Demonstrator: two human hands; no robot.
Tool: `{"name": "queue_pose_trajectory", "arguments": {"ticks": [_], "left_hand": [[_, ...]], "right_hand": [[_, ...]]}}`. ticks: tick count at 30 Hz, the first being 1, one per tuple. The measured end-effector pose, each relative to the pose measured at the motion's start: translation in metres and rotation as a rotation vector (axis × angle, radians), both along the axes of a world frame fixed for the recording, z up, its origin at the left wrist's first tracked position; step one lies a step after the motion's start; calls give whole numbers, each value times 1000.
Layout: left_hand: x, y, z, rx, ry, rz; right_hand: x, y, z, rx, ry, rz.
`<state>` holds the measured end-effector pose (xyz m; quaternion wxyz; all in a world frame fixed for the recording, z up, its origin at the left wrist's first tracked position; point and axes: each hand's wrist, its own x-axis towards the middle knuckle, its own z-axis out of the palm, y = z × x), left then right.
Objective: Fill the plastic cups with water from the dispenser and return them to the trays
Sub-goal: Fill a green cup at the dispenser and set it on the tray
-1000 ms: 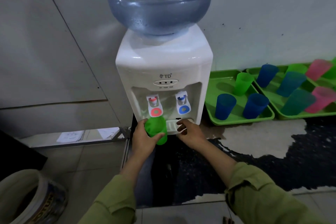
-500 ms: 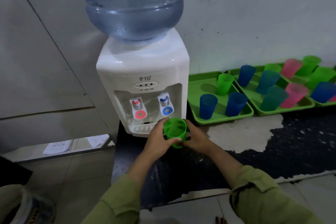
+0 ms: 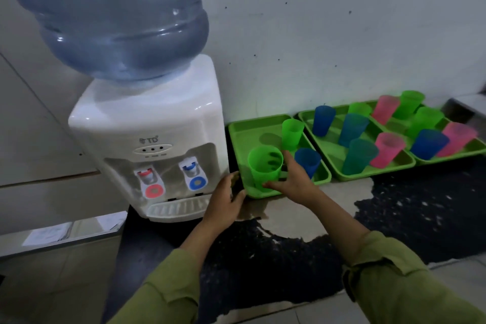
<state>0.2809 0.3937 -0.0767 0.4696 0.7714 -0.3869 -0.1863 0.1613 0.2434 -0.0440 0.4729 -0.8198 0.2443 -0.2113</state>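
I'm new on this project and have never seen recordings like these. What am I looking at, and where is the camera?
There is no machine here. A person works with bare hands, and the camera sits on their head, looking forward and down, so you see their own arms. The white box is a water dispenser with a big blue bottle on top, standing on a dark, worn counter. Beside it lie green trays. The nearest tray carries a second green cup and a blue cup; the other trays hold more blue, green and pink ones. The right hand grips a green cup at the nearest tray's near left corner; whether it already stands there is unclear. The left hand holds nothing, beside the tray's edge.
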Motion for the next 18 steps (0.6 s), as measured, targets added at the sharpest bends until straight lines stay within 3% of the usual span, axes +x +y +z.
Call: {"name": "queue_pose_trajectory", "arguments": {"ticks": [10,18], "left_hand": [[6,-67,-28,77,83,204],[14,-102,-39,123,217,302]], "right_hand": [[41,-91,34,27,-46,-37],[98,-146,18,7,91,-59]]}}
